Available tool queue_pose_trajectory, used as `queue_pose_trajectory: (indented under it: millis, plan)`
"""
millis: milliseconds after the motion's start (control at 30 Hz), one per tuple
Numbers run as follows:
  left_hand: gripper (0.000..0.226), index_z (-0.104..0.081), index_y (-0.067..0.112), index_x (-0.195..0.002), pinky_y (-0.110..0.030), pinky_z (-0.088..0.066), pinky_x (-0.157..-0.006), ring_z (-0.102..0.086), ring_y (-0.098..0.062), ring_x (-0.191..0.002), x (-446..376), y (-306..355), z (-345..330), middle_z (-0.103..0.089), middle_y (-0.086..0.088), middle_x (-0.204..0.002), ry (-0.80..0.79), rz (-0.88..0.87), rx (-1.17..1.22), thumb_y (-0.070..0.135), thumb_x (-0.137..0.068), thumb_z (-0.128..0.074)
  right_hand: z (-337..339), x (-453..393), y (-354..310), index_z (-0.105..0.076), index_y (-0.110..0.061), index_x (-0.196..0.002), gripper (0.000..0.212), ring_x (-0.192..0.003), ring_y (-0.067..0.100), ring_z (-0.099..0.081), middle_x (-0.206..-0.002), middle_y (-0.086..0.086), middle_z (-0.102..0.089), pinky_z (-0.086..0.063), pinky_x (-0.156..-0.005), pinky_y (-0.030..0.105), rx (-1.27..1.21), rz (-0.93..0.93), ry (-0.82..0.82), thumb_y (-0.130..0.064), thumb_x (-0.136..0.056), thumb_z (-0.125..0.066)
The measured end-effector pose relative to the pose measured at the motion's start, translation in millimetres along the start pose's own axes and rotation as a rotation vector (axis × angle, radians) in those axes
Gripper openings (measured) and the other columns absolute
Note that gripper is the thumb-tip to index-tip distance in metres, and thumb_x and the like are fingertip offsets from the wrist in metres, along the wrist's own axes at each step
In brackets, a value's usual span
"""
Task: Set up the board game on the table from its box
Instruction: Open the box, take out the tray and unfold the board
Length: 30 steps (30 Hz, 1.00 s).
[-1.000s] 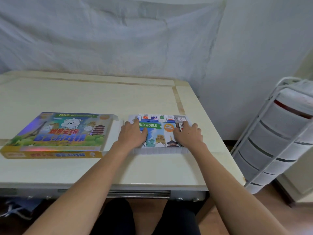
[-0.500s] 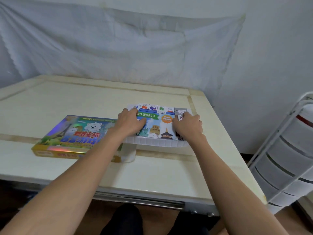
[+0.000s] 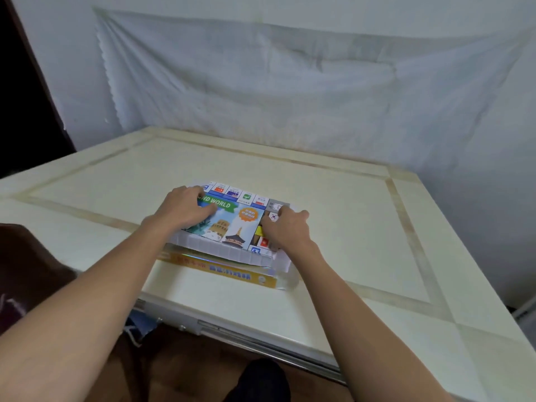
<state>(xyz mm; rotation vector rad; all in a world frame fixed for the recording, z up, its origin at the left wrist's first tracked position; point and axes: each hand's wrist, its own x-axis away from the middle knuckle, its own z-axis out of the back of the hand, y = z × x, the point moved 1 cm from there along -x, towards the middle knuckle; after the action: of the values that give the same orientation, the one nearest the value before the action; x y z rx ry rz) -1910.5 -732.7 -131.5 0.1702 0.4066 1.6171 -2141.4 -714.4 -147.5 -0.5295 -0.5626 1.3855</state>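
Note:
The game's white tray (image 3: 229, 253) carries the folded, colourful game board (image 3: 232, 224) on top. It sits over the box lid (image 3: 232, 270), of which only the yellow front edge shows below it. My left hand (image 3: 185, 210) lies on the board's left part with fingers curled over the tray's far left corner. On the right side, my right hand (image 3: 285, 230) grips the tray with fingers bent near the far right corner. What lies under the board in the tray is hidden.
The cream table (image 3: 362, 216) has inlaid border lines, and its front edge (image 3: 232, 314) is close to me. A white cloth (image 3: 290, 82) hangs on the wall behind. A dark brown seat (image 3: 29, 271) stands at the left.
Both hands lifted the tray with the board and carried it left, from beside the lid to on top of it. The camera view swung left as well.

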Motion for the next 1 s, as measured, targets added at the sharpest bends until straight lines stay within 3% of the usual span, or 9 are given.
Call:
queue_pose_trajectory:
  millis: [100, 200, 400, 467, 600, 700, 833, 933, 1000]
  plan:
    - [0.057, -0.053, 0.022, -0.129, -0.035, -0.041, -0.08, -0.052, -0.03, -0.11, -3.3, -21.3, -11.7, -0.057, -0.013, -0.123, -0.075, 0.012, -0.014, 0.059, -0.087, -0.057, -16.0, 3.1, -1.6, -0.042, -0.016, -0.133, 0.05, -0.113, 0.037, -0.045, -0.126, 0.013, -0.031, -0.041, -0.093, 0.04, 0.075, 0.002, 0.005, -0.043, -0.091, -0.044]
    - [0.07, -0.041, 0.03, -0.137, -0.047, -0.046, -0.094, -0.05, -0.034, -0.116, -5.0, -30.8, -22.8, -0.05, -0.01, -0.127, -0.126, 0.055, -0.026, 0.07, -0.08, -0.045, -24.6, 1.7, -3.7, -0.036, -0.017, -0.137, 0.051, -0.105, 0.038, -0.055, -0.126, 0.015, -0.03, -0.046, -0.095, 0.04, 0.027, 0.009, -0.008, -0.041, -0.093, -0.044]
    - [0.06, -0.036, 0.029, -0.139, -0.051, -0.045, -0.095, -0.048, -0.034, -0.118, -11.8, -37.6, -19.8, -0.046, -0.009, -0.13, -0.127, 0.088, -0.045, 0.057, -0.087, -0.048, -35.3, -2.9, -12.5, -0.033, -0.015, -0.134, 0.053, -0.101, 0.034, -0.059, -0.124, 0.015, -0.036, -0.049, -0.086, 0.036, -0.023, 0.03, 0.006, -0.043, -0.092, -0.05]
    - [0.061, -0.035, 0.029, -0.141, -0.051, -0.043, -0.096, -0.047, -0.035, -0.12, -11.6, -39.9, -20.7, -0.045, -0.009, -0.132, -0.107, 0.09, -0.038, 0.057, -0.089, -0.048, -31.4, -7.8, -10.0, -0.03, -0.012, -0.131, 0.062, -0.106, 0.034, -0.057, -0.123, 0.015, -0.04, -0.044, -0.081, 0.035, -0.079, -0.017, 0.01, -0.046, -0.088, -0.059]
    - [0.062, -0.031, 0.032, -0.145, -0.055, -0.03, -0.102, -0.034, -0.035, -0.133, -9.2, -35.7, -21.5, -0.039, -0.009, -0.141, -0.042, 0.105, -0.08, 0.062, -0.092, -0.042, -26.2, -17.5, 0.9, -0.031, -0.009, -0.119, 0.07, -0.107, 0.031, -0.06, -0.12, 0.015, -0.055, -0.054, -0.089, 0.044, -0.204, -0.093, 0.006, -0.051, -0.079, -0.071]
    - [0.058, -0.033, 0.029, -0.144, -0.057, -0.024, -0.105, -0.027, -0.033, -0.138, -7.6, -28.8, -18.8, -0.036, -0.01, -0.147, 0.004, 0.118, -0.112, 0.061, -0.096, -0.033, -19.6, -19.7, 9.2, -0.048, -0.007, -0.113, 0.063, -0.091, 0.023, -0.065, -0.11, 0.008, -0.064, -0.056, -0.066, 0.035, -0.203, -0.109, 0.013, -0.054, -0.078, -0.07]
    - [0.054, -0.037, 0.024, -0.144, -0.055, -0.024, -0.107, -0.029, -0.033, -0.137, -5.6, -12.2, -14.4, -0.038, -0.01, -0.148, 0.02, 0.116, -0.11, 0.052, -0.099, -0.033, -4.4, -18.9, 21.5, -0.049, -0.005, -0.106, 0.042, -0.076, 0.017, -0.053, -0.101, 0.007, -0.06, -0.036, -0.05, 0.023, -0.224, -0.073, 0.118, -0.038, -0.087, -0.066]
    - [0.052, -0.039, 0.018, -0.143, -0.053, -0.026, -0.105, -0.034, -0.036, -0.134, -2.9, 5.4, -15.4, -0.044, -0.013, -0.144, 0.021, 0.107, -0.076, 0.045, -0.1, -0.036, 11.9, -14.4, 27.3, -0.052, -0.006, -0.103, 0.021, -0.079, 0.02, -0.06, -0.104, 0.012, -0.065, -0.042, -0.052, 0.023, -0.391, -0.05, 0.232, -0.021, -0.09, -0.059]
    - [0.051, -0.04, 0.014, -0.143, -0.051, -0.028, -0.103, -0.038, -0.038, -0.131, -0.6, 21.9, -16.9, -0.049, -0.015, -0.141, 0.04, 0.09, -0.029, 0.041, -0.1, -0.038, 26.3, -10.4, 34.7, -0.054, -0.01, -0.098, 0.016, -0.084, 0.024, -0.067, -0.095, 0.009, -0.067, -0.053, -0.065, 0.032, -0.496, -0.04, 0.306, -0.02, -0.09, -0.063]
